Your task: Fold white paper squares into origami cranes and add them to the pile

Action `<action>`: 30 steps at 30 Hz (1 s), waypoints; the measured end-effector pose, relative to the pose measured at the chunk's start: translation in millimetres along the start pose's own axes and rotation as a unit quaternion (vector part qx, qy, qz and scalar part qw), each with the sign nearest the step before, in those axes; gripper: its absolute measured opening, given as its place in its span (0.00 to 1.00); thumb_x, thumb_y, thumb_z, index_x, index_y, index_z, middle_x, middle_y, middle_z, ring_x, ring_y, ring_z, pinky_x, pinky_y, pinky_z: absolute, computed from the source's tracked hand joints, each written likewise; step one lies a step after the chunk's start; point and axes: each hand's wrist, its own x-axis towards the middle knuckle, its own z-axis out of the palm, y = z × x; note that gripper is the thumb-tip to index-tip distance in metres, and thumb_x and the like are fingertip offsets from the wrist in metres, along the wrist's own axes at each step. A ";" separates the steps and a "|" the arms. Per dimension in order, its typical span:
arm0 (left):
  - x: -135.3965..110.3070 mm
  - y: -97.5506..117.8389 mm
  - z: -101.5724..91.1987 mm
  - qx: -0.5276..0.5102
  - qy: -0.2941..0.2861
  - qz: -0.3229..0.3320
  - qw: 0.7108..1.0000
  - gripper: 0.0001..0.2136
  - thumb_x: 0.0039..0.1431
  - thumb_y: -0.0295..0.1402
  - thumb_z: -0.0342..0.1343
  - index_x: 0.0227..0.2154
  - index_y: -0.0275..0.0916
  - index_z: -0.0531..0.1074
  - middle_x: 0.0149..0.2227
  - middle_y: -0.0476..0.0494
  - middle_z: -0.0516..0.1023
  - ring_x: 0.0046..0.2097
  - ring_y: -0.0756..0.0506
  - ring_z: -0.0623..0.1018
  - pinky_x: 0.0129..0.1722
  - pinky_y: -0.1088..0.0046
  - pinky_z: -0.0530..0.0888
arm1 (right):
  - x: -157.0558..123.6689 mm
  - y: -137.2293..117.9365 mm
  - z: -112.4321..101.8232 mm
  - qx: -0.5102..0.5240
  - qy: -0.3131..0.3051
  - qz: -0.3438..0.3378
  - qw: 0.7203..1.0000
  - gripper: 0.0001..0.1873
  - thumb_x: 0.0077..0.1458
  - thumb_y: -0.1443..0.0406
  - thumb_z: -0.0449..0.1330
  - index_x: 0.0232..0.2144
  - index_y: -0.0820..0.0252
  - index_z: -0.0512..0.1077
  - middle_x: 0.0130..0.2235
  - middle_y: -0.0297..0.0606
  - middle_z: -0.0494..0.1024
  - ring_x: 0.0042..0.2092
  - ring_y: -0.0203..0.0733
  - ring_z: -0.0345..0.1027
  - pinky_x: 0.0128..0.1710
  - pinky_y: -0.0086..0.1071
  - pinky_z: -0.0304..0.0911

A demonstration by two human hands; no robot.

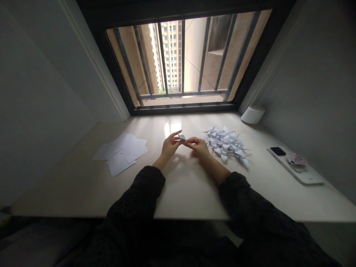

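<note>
Between my two hands, above the middle of the pale ledge, is a small folded piece of white paper [181,137]. My left hand [170,145] pinches it from the left, with a finger reaching along its upper side. From the right, the fingertips of my right hand [198,145] close on its lower right edge. The paper's exact folds are too small to make out. Just right of my right hand lies a heap of folded white paper cranes [225,142]. Flat sheets of white paper [122,150] overlap one another to the left of my left hand.
A white phone [296,167] with a round grip on its back lies at the right. Behind it, a white cylindrical object [253,114] stands in the corner by the wall. The pale ledge [191,200] ends at a dark-framed, barred window [183,109].
</note>
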 end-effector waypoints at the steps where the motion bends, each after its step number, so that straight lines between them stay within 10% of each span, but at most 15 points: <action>1: 0.8 0.7 -1.9 0.004 -0.008 -0.003 1.000 0.28 0.46 0.40 0.65 0.51 0.38 0.69 0.37 0.40 0.79 0.39 0.45 0.78 0.41 0.68 0.73 | 0.6 -0.6 -1.4 -0.001 -0.002 -0.001 1.000 0.21 0.35 0.48 0.68 0.25 0.58 0.77 0.31 0.39 0.79 0.34 0.44 0.72 0.35 0.35 0.67; 30: 3.6 12.8 -19.9 0.040 -0.105 -0.023 0.993 0.24 0.49 0.42 0.62 0.48 0.37 0.71 0.35 0.39 0.79 0.33 0.45 0.79 0.37 0.69 0.73 | 3.3 -11.3 -10.7 0.015 -0.093 -0.017 0.995 0.17 0.40 0.52 0.67 0.27 0.58 0.78 0.28 0.37 0.79 0.31 0.39 0.70 0.32 0.32 0.64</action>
